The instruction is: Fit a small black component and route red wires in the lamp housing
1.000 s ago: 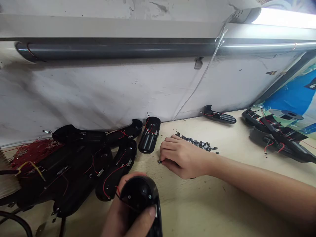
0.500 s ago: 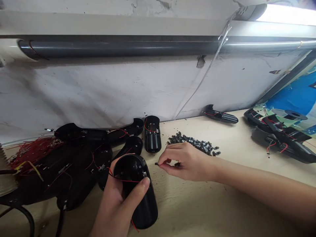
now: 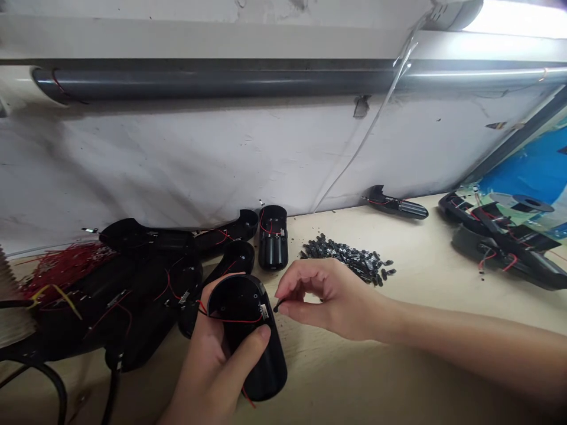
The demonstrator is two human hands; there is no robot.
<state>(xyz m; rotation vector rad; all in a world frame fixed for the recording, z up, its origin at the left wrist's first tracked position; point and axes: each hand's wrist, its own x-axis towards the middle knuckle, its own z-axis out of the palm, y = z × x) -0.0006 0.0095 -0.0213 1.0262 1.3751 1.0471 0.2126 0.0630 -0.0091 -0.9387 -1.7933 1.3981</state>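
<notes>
Pale wooden surface: left hand clamps a black shell near the front edge, long axis running front-to-back; right fingers pinch a small black part just right of its open end.

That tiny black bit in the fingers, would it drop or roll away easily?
Probably. The tiny black piece is pinched only by the right hand fingertips, so it could slip. It looks light, and the loose pile lies scattered, so a nudge likely moves such pieces.
</notes>
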